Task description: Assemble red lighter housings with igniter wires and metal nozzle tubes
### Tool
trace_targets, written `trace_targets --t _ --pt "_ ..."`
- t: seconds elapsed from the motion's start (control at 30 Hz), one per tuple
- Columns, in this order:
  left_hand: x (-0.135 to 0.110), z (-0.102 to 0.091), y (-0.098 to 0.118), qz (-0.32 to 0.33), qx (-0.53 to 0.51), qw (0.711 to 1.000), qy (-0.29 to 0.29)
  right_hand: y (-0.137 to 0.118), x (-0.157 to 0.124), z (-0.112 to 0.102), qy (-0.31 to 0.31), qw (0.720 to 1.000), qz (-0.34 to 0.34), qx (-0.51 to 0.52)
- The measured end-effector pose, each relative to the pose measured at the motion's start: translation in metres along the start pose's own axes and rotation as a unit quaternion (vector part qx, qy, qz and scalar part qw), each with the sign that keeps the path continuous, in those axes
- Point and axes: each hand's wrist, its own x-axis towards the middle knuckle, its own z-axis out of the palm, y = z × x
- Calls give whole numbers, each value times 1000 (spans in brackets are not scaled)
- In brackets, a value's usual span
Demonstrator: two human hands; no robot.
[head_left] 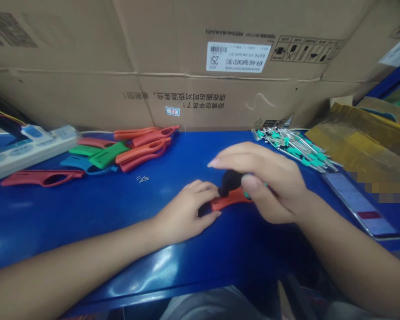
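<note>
Right hand (276,180) curled round bulbous black tool (232,180), left hand (186,211) half-closed on smooth orange casing (231,199), glossy blue tabletop (96,206)

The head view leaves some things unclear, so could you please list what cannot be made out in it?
In the head view:
Orange piece: right end hidden behind the right hand.
Black object in that hand: partly covered by it, exact kind unclear.
Tiny bits: too small to count.
Phone: screen text too blurred to read.
Power strip: cut off by the left edge.
</note>
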Motion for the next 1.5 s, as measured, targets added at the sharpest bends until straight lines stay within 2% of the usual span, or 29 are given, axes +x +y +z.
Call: trace_targets --t 0.07,0.1,0.2,0.27,0.37,0.43,0.5,0.6,0.77,1.0,1.23,1.37,1.43,1.5 --pt "0 0 0 0 3 1000 0 0 0 1 4 997 26 68" --pt "0 0 0 1 4 1000 2 0 0 1 12 997 29 64" --pt "0 0 -1 7 5 1000 12 1 0 -4 28 997 -5 -65" --pt "0 0 -1 8 5 1000 11 0 0 -9 11 994 -20 -107" --pt "0 1 -1 5 7 1000 3 -1 1 -11 -11 1000 18 -15" --pt "0 1 -2 7 7 1000 4 -2 1 -9 6 999 34 7" --pt "-1 2 -3 10 7 1000 11 -2 1 -7 22 998 22 -58" --pt "-1 2 -3 12 8 1000 15 -3 1 -8 6 991 11 -130" --pt "-1 2 -2 8 14 1000 7 -7 5 -12 -5 999 44 2" --pt "-1 2 -2 11 16 1000 8 -2 1 -13 -14 992 2 -128" --pt "-1 4 -4 16 14 1000 24 -5 -1 -3 -58 996 53 52" --pt "0 4 -3 -9 2 1000 15 -6 -1 0 -24 999 35 -8" --pt "0 4 -2 -16 -7 1000 15 -6 -1 0 -28 999 25 -37" --pt "0 4 -2 -11 -7 1000 21 -6 -1 0 -46 998 31 -12"
